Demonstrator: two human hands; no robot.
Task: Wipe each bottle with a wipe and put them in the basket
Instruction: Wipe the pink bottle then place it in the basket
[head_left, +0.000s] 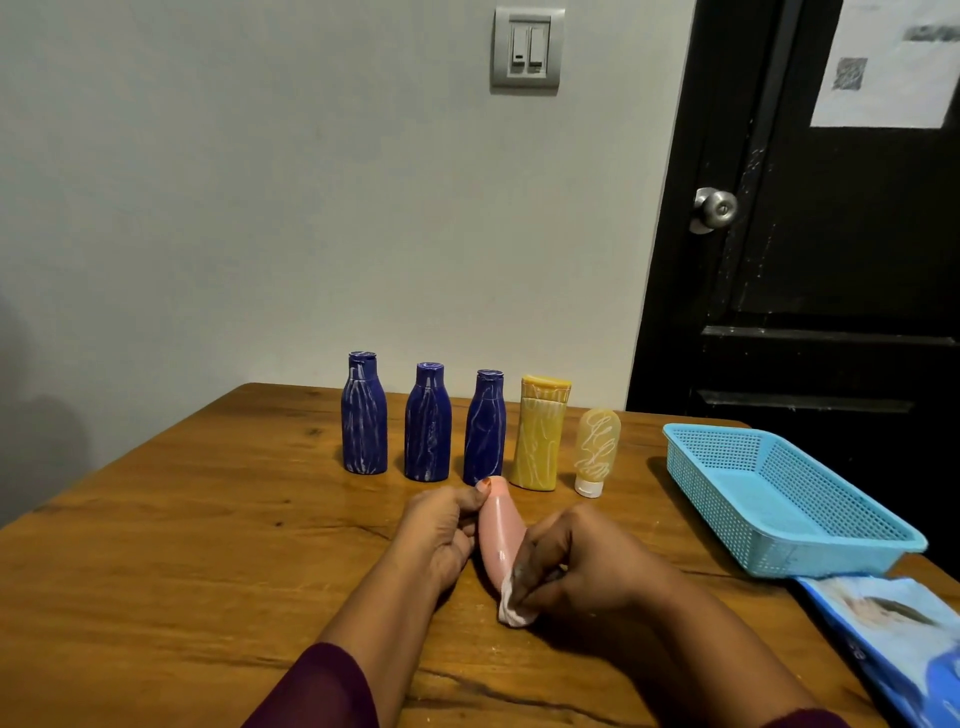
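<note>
Hands met at lower centre of the frame: the left hand (441, 530) curled round a pink bottle (500, 530), while the right hand (576, 561) pinched a white wipe (514, 610) against its lower end. Five streaked bottles (537, 434) stood in a row behind; the blue basket (769, 551) sat at right.

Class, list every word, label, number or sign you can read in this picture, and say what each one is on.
No text here can be read.
White paper sheet on the black door: blurred square code and smeared line, unreadable.
Blue plastic wipes pack: print too blurred.
Three blue plastic bottles and two yellow ones: white scribbles, no words.
</note>
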